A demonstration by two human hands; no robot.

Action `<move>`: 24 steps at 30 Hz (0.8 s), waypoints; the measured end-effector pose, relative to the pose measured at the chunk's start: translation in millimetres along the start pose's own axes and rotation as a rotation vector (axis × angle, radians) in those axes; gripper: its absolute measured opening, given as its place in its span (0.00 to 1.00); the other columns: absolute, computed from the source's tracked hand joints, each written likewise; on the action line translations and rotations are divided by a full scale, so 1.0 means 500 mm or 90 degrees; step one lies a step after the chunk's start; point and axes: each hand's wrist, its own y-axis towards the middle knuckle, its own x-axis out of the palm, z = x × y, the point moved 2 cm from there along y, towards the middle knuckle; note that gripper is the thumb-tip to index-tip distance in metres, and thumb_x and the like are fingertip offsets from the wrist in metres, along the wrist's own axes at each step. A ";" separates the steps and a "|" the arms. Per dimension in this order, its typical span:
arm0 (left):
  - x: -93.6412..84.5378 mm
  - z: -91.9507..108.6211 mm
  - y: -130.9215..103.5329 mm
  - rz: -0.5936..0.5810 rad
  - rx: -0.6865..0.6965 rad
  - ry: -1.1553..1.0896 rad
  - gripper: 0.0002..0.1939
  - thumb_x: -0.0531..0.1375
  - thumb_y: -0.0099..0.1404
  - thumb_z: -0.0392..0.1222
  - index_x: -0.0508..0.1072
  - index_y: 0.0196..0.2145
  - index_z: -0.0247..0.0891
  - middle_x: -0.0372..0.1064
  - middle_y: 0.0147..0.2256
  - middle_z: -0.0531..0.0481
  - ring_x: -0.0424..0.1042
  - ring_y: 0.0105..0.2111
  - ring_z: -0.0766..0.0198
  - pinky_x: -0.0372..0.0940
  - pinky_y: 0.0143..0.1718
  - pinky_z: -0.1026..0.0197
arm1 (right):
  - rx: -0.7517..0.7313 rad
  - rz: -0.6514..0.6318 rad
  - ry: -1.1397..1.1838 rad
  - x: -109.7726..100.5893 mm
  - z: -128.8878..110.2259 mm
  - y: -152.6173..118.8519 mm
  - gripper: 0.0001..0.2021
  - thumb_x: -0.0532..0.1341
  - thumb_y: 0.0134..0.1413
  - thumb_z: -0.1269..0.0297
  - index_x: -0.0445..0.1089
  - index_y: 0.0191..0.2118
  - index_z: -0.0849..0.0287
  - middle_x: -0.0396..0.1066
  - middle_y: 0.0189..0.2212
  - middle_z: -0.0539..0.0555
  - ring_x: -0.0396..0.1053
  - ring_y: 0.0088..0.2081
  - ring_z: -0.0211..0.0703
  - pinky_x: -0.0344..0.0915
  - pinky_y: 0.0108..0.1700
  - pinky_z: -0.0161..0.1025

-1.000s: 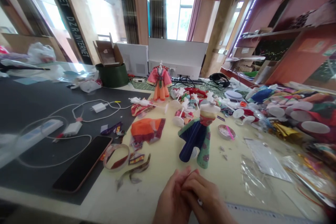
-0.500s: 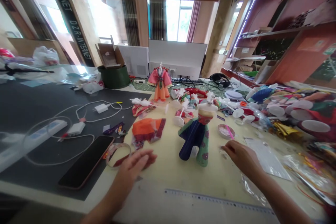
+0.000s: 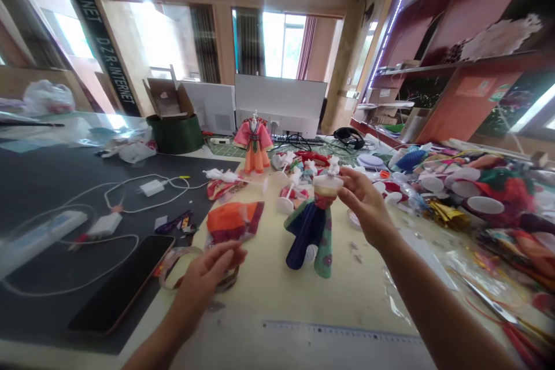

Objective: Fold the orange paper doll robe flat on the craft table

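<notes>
Cluttered cream surface [image 3: 277,295] bore a blue-and-green robed doll [image 3: 313,225]; right hand [image 3: 364,202] pinched its collar, best kept upright, while left hand [image 3: 208,274] hovered, fingers loose.

One head-worn view looks forward and down across the cluttered table [image 3: 277,289], close above it.

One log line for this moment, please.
right hand: at top of dressed doll stand | left hand: over ribbon roll | phone: on black mat
</notes>
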 end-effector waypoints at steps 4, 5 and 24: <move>-0.008 -0.010 -0.007 -0.011 -0.022 -0.005 0.23 0.63 0.54 0.53 0.73 0.43 0.36 0.76 0.39 0.43 0.74 0.43 0.55 0.67 0.47 0.57 | 0.041 -0.062 0.063 0.026 0.005 0.025 0.28 0.69 0.40 0.55 0.62 0.47 0.58 0.73 0.34 0.53 0.72 0.34 0.46 0.72 0.35 0.44; -0.011 -0.012 -0.007 -0.013 -0.026 -0.004 0.23 0.63 0.54 0.53 0.72 0.43 0.36 0.76 0.39 0.43 0.74 0.43 0.55 0.67 0.47 0.56 | 0.047 -0.067 0.068 0.028 0.008 0.027 0.27 0.70 0.39 0.56 0.63 0.46 0.58 0.72 0.32 0.52 0.72 0.32 0.45 0.72 0.34 0.43; -0.024 -0.024 -0.001 0.015 -0.039 0.000 0.22 0.63 0.55 0.52 0.72 0.43 0.35 0.76 0.39 0.43 0.74 0.42 0.55 0.66 0.49 0.56 | 0.014 0.010 0.048 -0.021 0.046 0.077 0.22 0.70 0.38 0.61 0.66 0.41 0.57 0.74 0.30 0.49 0.74 0.31 0.45 0.72 0.35 0.44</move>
